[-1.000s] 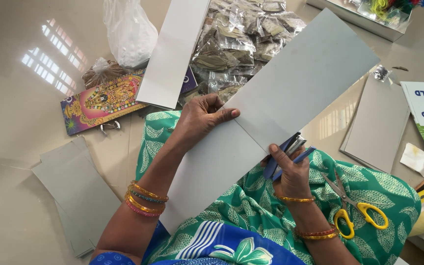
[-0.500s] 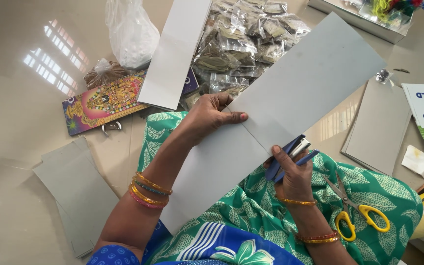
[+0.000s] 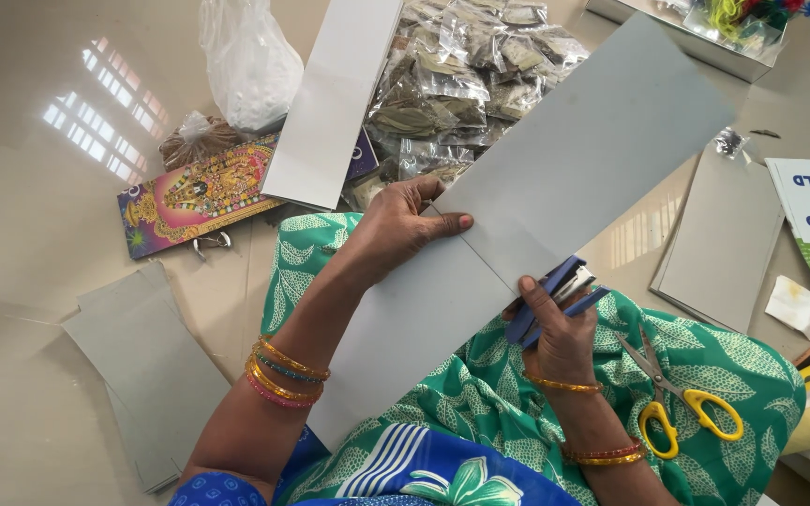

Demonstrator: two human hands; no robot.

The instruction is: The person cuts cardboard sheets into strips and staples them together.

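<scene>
Long grey card (image 3: 555, 178) lies across lap, pencil line drawn across middle. Left hand (image 3: 403, 225) flat, fingers open, presses card down. Right hand (image 3: 560, 328) closed around blue cutter (image 3: 555, 298) at line's near end. Cut seems not yet made. 1 yellow scissors (image 3: 677, 398) unused on lap.

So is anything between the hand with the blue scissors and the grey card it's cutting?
Nothing visible. The right hand holds the blue scissors at the edge of the long grey card, on a thin line across it. The left hand presses the card's opposite edge, clear of the scissors.
</scene>
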